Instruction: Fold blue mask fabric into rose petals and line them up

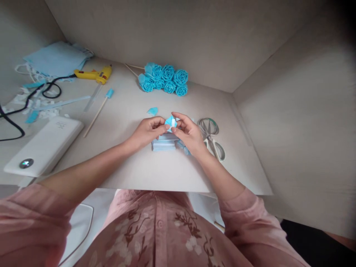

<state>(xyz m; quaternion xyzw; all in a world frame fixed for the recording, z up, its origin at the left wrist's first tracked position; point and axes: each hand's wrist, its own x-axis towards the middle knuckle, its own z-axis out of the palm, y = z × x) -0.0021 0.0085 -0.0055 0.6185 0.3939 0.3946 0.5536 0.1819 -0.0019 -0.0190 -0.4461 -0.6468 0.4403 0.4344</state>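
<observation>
Between my two hands is a small folded piece of blue and white mask fabric (170, 122). My left hand (148, 130) pinches its left edge with thumb and fingertips. On the other side my right hand (190, 133) grips it, thumb low and index finger curved over the top. Just below lies a stack of cut pale blue fabric pieces (164, 145), partly covered by my hands. More blue scraps (183, 147) show under my right hand. One loose blue petal (152, 111) rests on the table beyond my left hand.
Scissors (213, 142) and a roll of tape (213, 125) lie right of my hands. Blue fabric roses (167, 79) sit at the back. Leftward are a blue-tipped stick (97, 114), yellow glue gun (94, 75), white power bank (46, 144), face masks (57, 59) and a black cable (26, 104).
</observation>
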